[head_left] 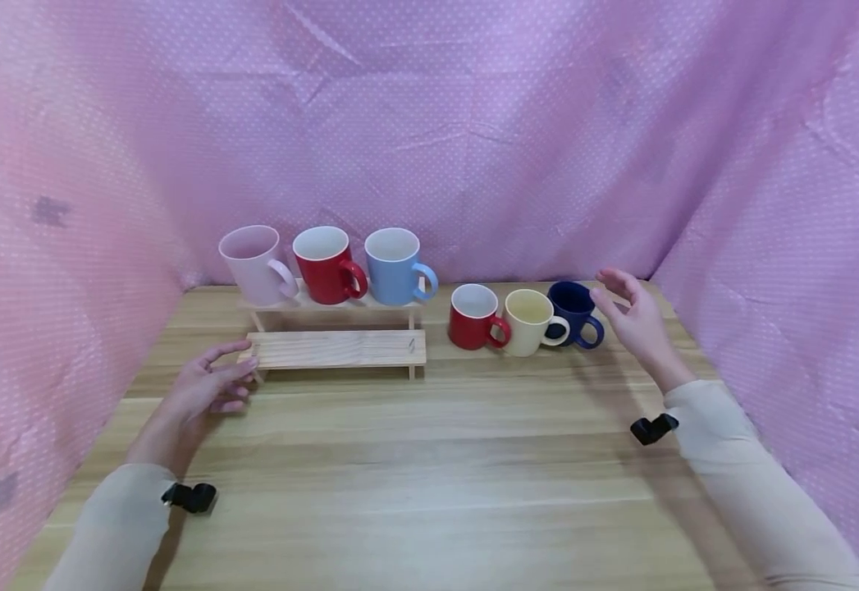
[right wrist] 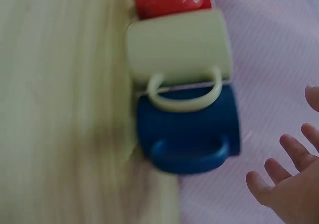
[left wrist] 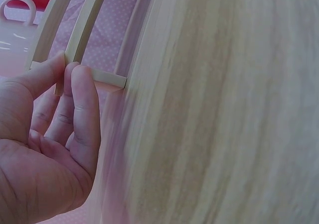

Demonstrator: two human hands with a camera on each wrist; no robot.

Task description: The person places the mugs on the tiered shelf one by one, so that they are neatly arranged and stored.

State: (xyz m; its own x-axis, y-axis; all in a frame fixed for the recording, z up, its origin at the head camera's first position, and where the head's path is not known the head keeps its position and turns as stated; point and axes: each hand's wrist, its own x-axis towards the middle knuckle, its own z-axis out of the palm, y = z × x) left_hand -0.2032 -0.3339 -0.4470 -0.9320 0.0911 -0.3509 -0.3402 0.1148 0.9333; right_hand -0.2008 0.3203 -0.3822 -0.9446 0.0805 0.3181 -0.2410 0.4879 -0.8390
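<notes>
**Left hand (head_left: 211, 387) pinches the two-tier wooden rack (head_left: 340, 350); right hand (head_left: 636, 324) hovers near the navy mug (head_left: 575, 312)**

From where I stand, the person's left thumb and fingertips are nipped narrowly on the end of the rack's lower tier, as the left wrist view shows up close. The rack sits on the wood-grain table (head_left: 436, 460), toward the left and back. Its upper tier carries three mugs in a line: a pale pink mug (head_left: 252, 275), a tall red mug (head_left: 322, 279) and a light blue mug (head_left: 390, 279).

The right hand holds nothing. Its fingers are loosely spread and apart from the navy mug, the nearest thing to it. That mug ends a row on the table just right of the rack, with a cream mug (head_left: 525, 332) in the middle and a short red mug (head_left: 468, 327) closest to the rack. All six handles point rightward. Pink dotted cloth (head_left: 436, 123) hangs behind everything.
</notes>
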